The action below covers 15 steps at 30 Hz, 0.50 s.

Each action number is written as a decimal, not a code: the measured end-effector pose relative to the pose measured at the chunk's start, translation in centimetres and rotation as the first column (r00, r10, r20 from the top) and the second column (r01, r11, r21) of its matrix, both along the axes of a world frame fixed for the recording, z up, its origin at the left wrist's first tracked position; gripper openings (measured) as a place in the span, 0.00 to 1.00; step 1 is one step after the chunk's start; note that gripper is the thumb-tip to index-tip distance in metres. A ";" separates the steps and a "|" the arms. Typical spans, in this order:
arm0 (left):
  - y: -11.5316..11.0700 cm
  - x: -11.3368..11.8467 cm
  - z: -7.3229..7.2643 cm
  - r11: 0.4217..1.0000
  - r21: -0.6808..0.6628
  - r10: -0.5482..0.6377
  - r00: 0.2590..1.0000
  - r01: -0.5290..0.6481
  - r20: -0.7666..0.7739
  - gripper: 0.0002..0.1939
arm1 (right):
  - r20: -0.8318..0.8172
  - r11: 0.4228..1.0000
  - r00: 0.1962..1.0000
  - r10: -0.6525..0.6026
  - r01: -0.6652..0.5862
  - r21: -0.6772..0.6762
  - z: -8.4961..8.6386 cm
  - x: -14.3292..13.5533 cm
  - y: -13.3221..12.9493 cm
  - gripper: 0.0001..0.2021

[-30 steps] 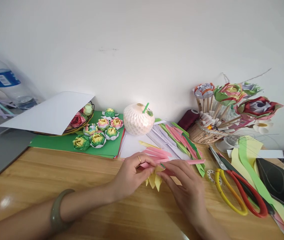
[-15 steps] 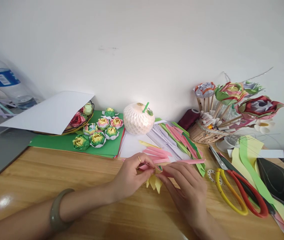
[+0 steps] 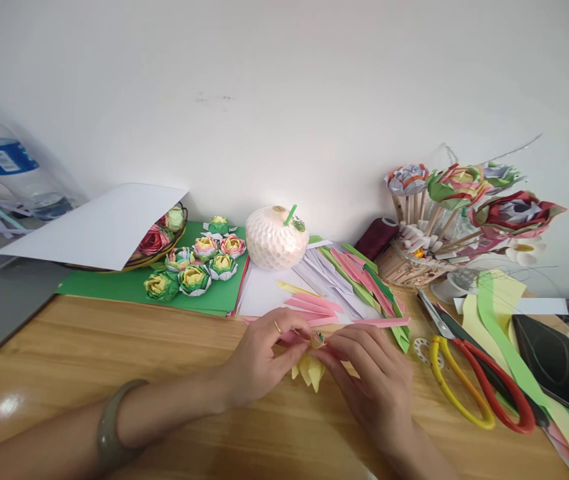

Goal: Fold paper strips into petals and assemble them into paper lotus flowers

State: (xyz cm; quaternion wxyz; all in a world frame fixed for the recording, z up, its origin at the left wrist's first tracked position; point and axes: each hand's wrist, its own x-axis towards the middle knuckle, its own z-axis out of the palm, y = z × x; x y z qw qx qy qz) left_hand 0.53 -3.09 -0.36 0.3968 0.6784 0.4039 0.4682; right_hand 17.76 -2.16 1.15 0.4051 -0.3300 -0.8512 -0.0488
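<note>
Between my two hands is a small folded paper flower (image 3: 308, 372), with pointed yellow petals hanging down and a bit of green and pink at its top. My left hand (image 3: 270, 357), with a ring on one finger, pinches it from the left between thumb and index finger. From the right, my right hand (image 3: 371, 373) grips it with thumb and fingertips. Much of the flower is hidden by my fingers. Just beyond my hands lie folded pink paper strips (image 3: 314, 305) on white paper.
Scissors (image 3: 479, 373) with red and yellow handles lie right, beside a black phone (image 3: 557, 360). Finished paper flowers (image 3: 195, 279) sit on green paper (image 3: 109, 285) at the left. Behind stand a white textured ball (image 3: 275, 240), a stick pot (image 3: 409, 263) with flowers, and a water bottle (image 3: 11, 163).
Hardly anything differs. Both hands keep their hold on the paper flower, which has shifted and tilted very slightly; the whole view has moved a little.
</note>
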 end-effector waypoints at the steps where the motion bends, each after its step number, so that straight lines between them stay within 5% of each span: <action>1: 0.0 0.0 0.0 1.000 0.010 0.002 1.000 -0.002 -0.006 0.06 | -0.002 1.000 1.000 0.002 -0.002 -0.002 0.0 0.0 0.0 0.04; 15: 0.4 -0.3 0.0 0.993 0.119 -0.021 1.000 0.020 0.007 0.05 | -0.005 0.999 1.000 0.020 -0.020 0.034 -0.3 0.0 0.1 0.04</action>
